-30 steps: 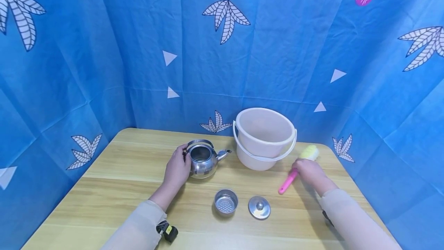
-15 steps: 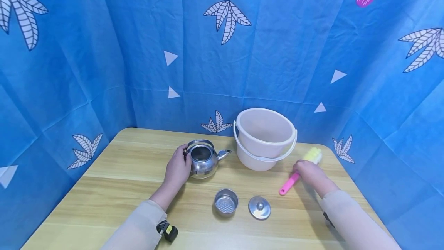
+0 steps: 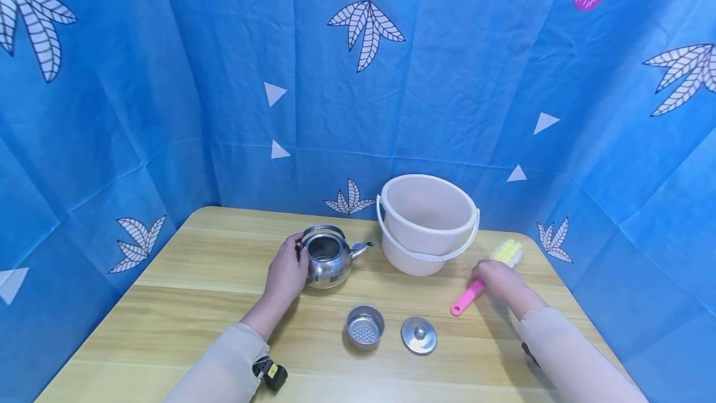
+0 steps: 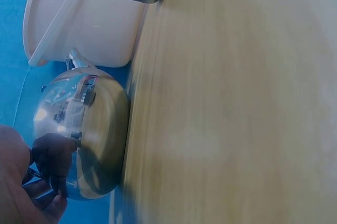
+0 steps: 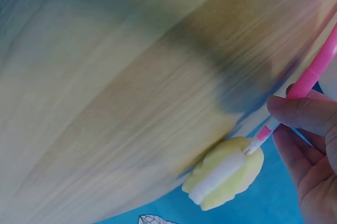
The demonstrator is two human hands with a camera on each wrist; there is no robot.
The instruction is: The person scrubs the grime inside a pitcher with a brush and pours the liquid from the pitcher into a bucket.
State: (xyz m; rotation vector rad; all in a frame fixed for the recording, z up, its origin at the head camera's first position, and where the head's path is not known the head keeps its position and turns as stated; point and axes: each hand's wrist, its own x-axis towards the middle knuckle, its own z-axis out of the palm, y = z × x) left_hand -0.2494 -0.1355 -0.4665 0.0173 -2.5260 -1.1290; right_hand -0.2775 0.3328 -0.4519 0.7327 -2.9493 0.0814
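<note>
A lidless stainless steel teapot (image 3: 330, 273) stands on the table, spout pointing right. My left hand (image 3: 286, 273) grips it at its left side, where the handle meets the body; in the left wrist view the fingers (image 4: 45, 205) curl close against the shiny wall. Over at the right, my right hand (image 3: 500, 280) holds a cleaning brush by its pink handle (image 3: 467, 297). The brush's yellow and white head (image 5: 226, 174) points away from me, and the thumb presses along the neck in the right wrist view.
A white bucket (image 3: 422, 240) with its handle hanging forward stands behind, between both hands. A perforated metal strainer cup (image 3: 365, 328) and a round knobbed lid (image 3: 418, 335) lie nearer me. Blue patterned curtain (image 3: 347, 111) surrounds the wooden table (image 3: 184, 303).
The brush has shifted slightly to the right and turned, so more of its yellow head shows. My left hand and the teapot have stayed in place.
</note>
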